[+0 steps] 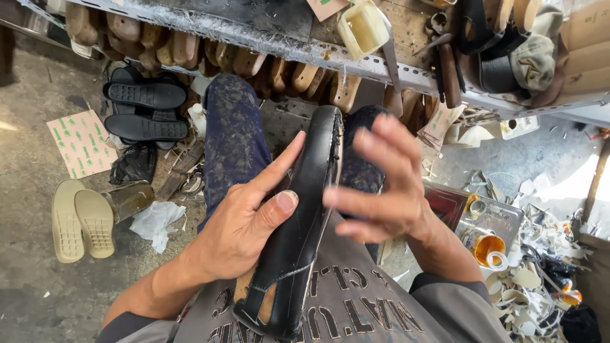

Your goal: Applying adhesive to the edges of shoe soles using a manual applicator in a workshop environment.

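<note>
A black leather shoe (305,222) on a wooden last lies along my lap, toe pointing away from me. My left hand (244,219) grips it from the left, thumb pressed on its upper, fingers stretched along its side. My right hand (381,184) hovers just to the right of the shoe, blurred, fingers spread and holding nothing. My knees in dark speckled trousers (235,133) sit under the shoe.
A metal shelf (267,38) ahead carries wooden lasts, a cream tub (362,28) and tools. Black soles (145,108) and beige soles (81,219) lie on the concrete floor at left. A glue tin (488,246) and scraps crowd the right.
</note>
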